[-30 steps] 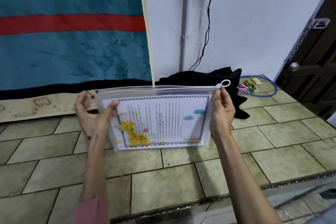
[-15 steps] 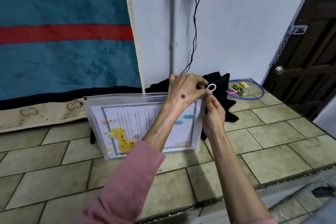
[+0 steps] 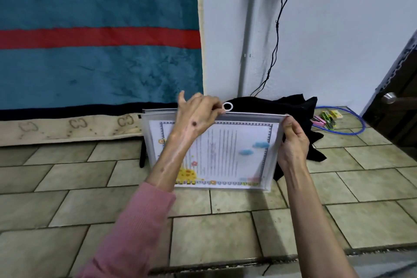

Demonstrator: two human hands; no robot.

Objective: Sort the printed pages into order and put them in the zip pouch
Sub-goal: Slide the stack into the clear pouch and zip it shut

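Note:
A clear zip pouch (image 3: 274, 153) stands upright on its long edge above the tiled floor. Inside it sit the printed pages (image 3: 228, 151), the front one showing a dotted border, text lines, blue clouds and a yellow giraffe partly behind my forearm. My left hand (image 3: 196, 117) reaches across the pouch's top edge and pinches the white ring zip pull (image 3: 227, 106), which is near the middle of the top. My right hand (image 3: 293, 140) grips the pouch's upper right corner and side.
A black cloth (image 3: 300, 108) lies bunched behind the pouch against the white wall. A blue cord loop (image 3: 358, 130) and several coloured clips (image 3: 327, 118) lie at the right, near a dark wooden door (image 3: 397, 101). A teal blanket (image 3: 99, 36) hangs at the left. Tiled floor (image 3: 225, 232) spreads in front.
My left hand left the pouch's left edge, crossed to the zip ring at the right corner, and has drawn it leftward to about the middle of the top. My right hand stays on the right side.

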